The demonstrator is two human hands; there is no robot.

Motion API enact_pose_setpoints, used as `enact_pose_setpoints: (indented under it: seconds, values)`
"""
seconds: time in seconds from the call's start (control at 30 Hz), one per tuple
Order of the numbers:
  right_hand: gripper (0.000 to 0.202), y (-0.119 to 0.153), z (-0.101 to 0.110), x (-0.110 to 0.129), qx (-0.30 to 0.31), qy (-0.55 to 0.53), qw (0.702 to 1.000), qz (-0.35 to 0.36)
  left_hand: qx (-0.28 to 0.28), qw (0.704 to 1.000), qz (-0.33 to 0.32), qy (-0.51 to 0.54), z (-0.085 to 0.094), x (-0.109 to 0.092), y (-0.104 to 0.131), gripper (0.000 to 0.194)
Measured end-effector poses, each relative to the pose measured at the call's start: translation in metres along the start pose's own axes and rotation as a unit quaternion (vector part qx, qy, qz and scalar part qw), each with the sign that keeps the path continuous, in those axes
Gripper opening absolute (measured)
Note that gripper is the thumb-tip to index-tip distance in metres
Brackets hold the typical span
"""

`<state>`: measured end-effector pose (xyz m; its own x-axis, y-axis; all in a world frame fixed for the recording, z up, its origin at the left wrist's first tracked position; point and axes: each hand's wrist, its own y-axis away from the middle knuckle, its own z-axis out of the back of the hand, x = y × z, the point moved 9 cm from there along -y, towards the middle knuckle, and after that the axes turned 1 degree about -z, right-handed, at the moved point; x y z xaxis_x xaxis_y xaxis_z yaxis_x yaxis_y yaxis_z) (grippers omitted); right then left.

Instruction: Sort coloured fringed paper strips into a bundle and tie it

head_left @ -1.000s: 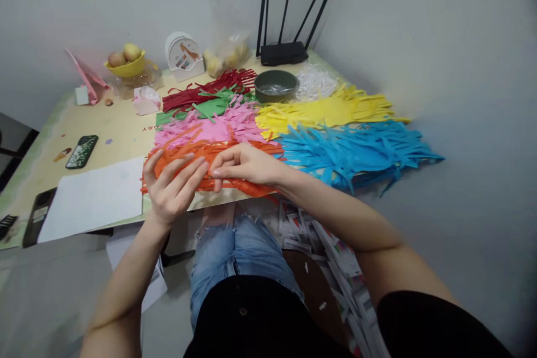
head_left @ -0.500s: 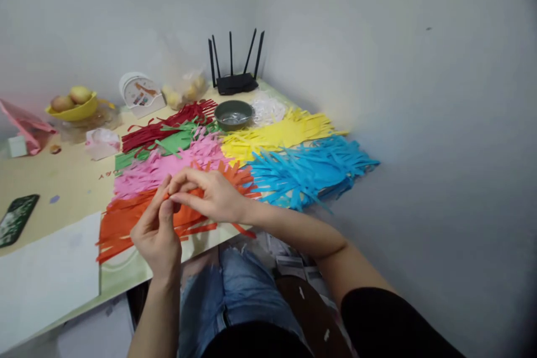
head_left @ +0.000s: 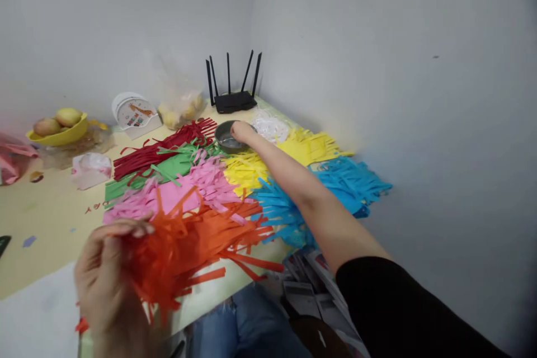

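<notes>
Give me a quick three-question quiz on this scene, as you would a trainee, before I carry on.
1. What colour is the fringed bundle that the left hand holds?
A) blue
B) orange
C) yellow

2. True or false: the right hand is at the round bowl.

3. Fill in the number: the black router has ___ upright antennas.

Key: 1 B; 2 true; 3 five

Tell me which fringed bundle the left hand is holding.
The orange bundle, with one end in the left hand; the red, green, pink, yellow and blue ones lie on the table.
</notes>
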<state>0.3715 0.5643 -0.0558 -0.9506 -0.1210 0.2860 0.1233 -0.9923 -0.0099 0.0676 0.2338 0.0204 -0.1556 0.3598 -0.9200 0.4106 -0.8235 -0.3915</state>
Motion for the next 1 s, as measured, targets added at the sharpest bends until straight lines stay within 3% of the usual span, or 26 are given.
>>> enact_pose_setpoints:
  seconds: [0.17, 0.4, 0.63, 0.87, 1.0]
  values:
    - [0.040, -0.025, -0.044, -0.005, 0.046, 0.057, 0.997, -0.027, -0.044, 0.991, 0.093, 0.080, -0.019, 0.060, -0.013, 0.021]
    - [0.042, -0.038, -0.059, -0.006, 0.077, 0.087, 0.993, -0.014, -0.042, 0.989, 0.125, 0.060, -0.015, 0.081, -0.011, 0.023]
    - [0.039, -0.027, -0.048, -0.005, 0.058, 0.058, 0.997, -0.004, -0.007, 0.991, 0.124, 0.058, -0.024, 0.087, -0.013, 0.023]
    - [0.027, -0.014, -0.021, -0.010, 0.004, -0.059, 0.998, -0.010, 0.002, 0.991, 0.115, 0.068, -0.029, 0.089, -0.014, 0.024]
    - [0.031, 0.017, 0.001, 0.019, -0.039, -0.169, 0.985, 0.012, 0.001, 0.993, 0.101, 0.056, -0.029, 0.087, -0.013, 0.022]
